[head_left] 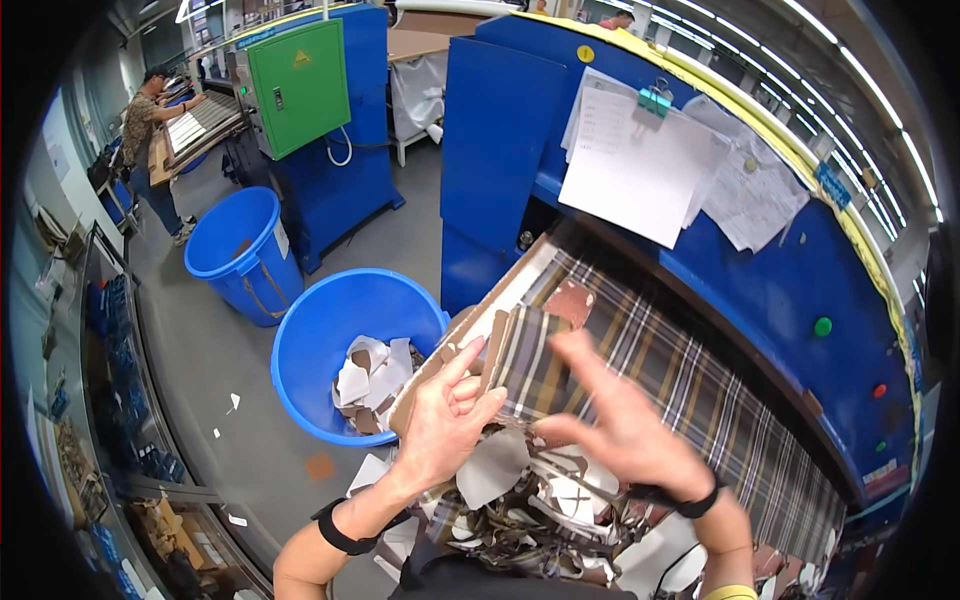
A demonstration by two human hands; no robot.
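Observation:
A small stack of plaid fabric pieces (pixel 530 362) in brown, grey and white stands tilted between my hands. My left hand (pixel 440 415) is beside its left edge, index finger stretched out, the other fingers loosely bent and the thumb at the lower corner. On the opposite side is my right hand (pixel 625 425), slightly blurred, with thumb and index finger spread wide near the stack's right edge. A reddish-brown piece (pixel 570 300) lies just beyond, on the long plaid sheet (pixel 690 370). Under my hands lies a heap of white and dark offcuts (pixel 535 495).
A large blue bin (pixel 300 345) with white scraps stands to the left, another blue bin (pixel 235 245) behind it. The blue machine (pixel 500 170) rises ahead, papers (pixel 640 165) clipped to it. A green electrical box (pixel 298 85) and a co-worker (pixel 150 130) are at far left.

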